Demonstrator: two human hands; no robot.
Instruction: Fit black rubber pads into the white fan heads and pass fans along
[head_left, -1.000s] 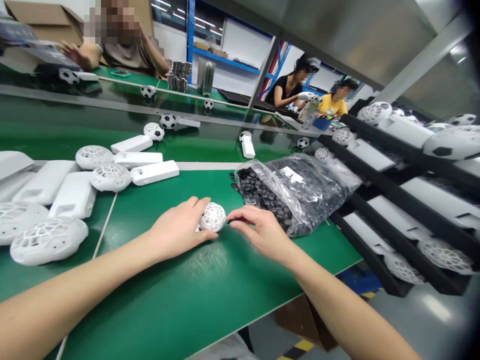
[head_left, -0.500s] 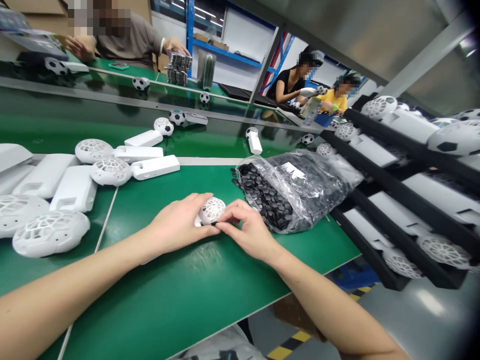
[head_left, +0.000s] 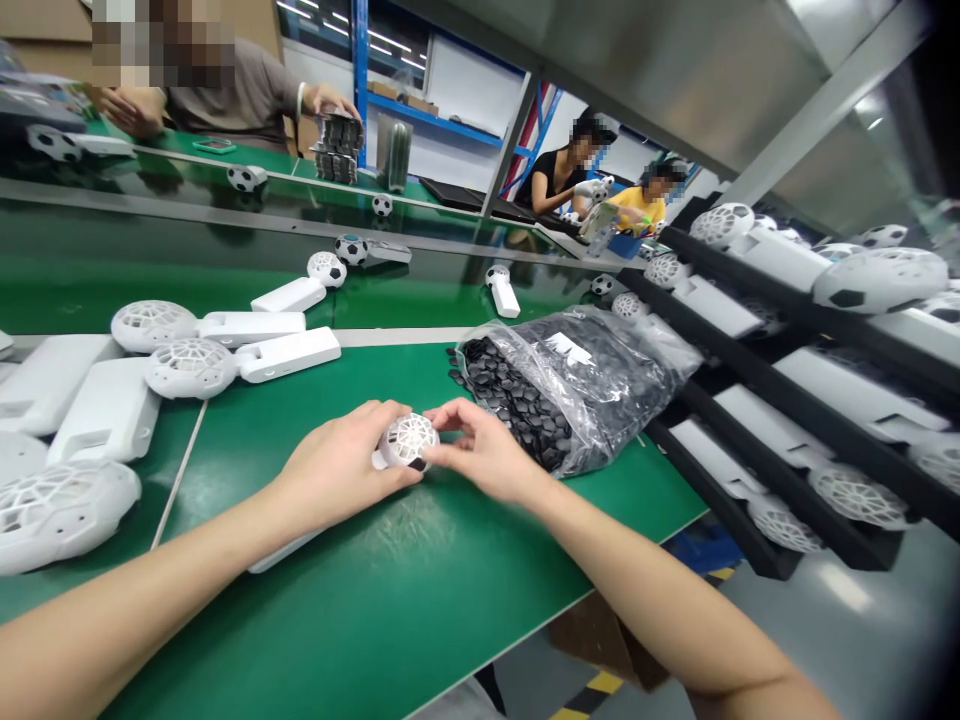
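My left hand (head_left: 337, 462) is wrapped round a white ball-headed piece (head_left: 411, 438), whose lattice face points up and whose handle shows beneath the wrist. A black patch sits on the head's lower edge. My right hand (head_left: 480, 452) touches that edge from the right, thumb and forefinger at the ball; whether a small part lies between them is hidden. Just beyond my right hand lies a clear plastic bag (head_left: 600, 385), its open mouth showing many small black pieces (head_left: 514, 400).
White lattice-headed pieces (head_left: 191, 368) lie on the green table at left. Black racks (head_left: 757, 430) with similar pieces stand at right. Football-patterned pieces (head_left: 327, 268) rest on the belt ahead. Other people sit beyond it, one with a hand (head_left: 330, 100) on a stack.
The view has shifted, and the held piece appears slightly further left and lower. Its lattice head shows more fully, with a black patch now visible; my right fingers have spread slightly.
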